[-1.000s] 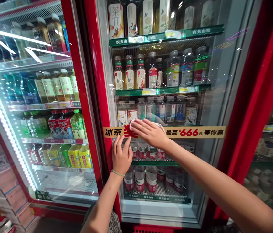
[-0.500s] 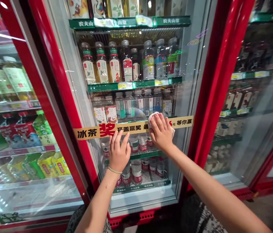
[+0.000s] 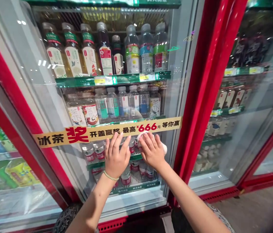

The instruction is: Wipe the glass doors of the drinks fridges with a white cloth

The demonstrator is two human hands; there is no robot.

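White cloth (image 3: 165,149): under the right hand (image 3: 152,151), just below the right half of the yellow strip (image 3: 113,132); it peeps out at the hand's ten o'clock, by the fingertips, and at its two to three o'clock.
Nearer hand: the right, which covers it; from the left hand (image 3: 117,158) the cloth lies between two and three o'clock, near but apart.
Right hand: laid flat, fingers slightly spread, holding the cloth between palm and glass door (image 3: 176,81).
Left hand: spread out, fingers parted, tips over the strip's lower edge, nothing seen in its grasp; how firmly it touches the glass, I cannot tell.
Strip axis: nearly nine to three o'clock, right end a little higher.
Cloth's look: soft, bunched, rounded at its right edge; mostly hidden, so its long axis cannot be told.
Behind the glass: bottles (image 3: 146,48) in rows, many towards twelve o'clock from the hands.
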